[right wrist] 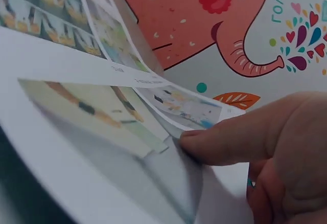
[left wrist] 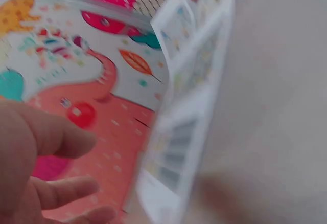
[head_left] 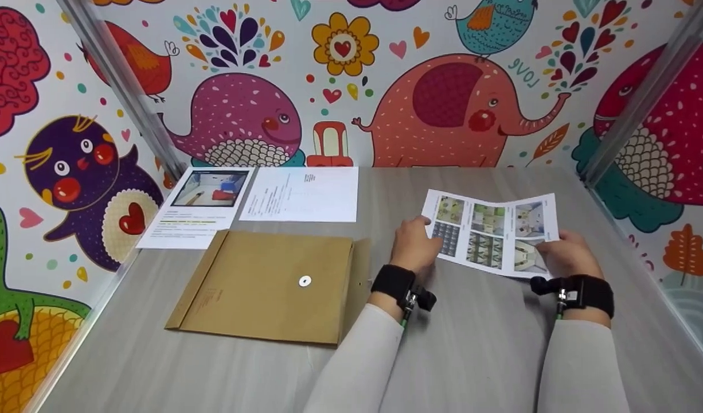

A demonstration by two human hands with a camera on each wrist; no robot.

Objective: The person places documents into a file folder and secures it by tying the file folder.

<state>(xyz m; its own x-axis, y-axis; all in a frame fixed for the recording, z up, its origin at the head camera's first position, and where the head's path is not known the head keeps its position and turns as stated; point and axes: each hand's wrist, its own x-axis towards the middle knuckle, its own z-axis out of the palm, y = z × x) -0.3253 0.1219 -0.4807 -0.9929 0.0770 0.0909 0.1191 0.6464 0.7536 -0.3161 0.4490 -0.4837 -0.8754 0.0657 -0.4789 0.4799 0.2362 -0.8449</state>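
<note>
Holding the printed photo sheet [head_left: 492, 235] right of the brown envelope [head_left: 265, 284], our left hand [head_left: 413, 245] and right hand [head_left: 563, 255] pinch its edges.

White sheet [head_left: 492, 234] printed with rows of small colour photos. Held bowed above the grey surface [head_left: 472, 344], tilted, pinched at both side edges.

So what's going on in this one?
A person holds a printed photo sheet with both hands just above the grey table: the left hand grips its left edge, the right hand pinches its right edge, thumb on top. The sheet sags in the middle. To the left a brown envelope lies flat, untouched, with two more printed pages beyond it near the patterned wall.
</note>
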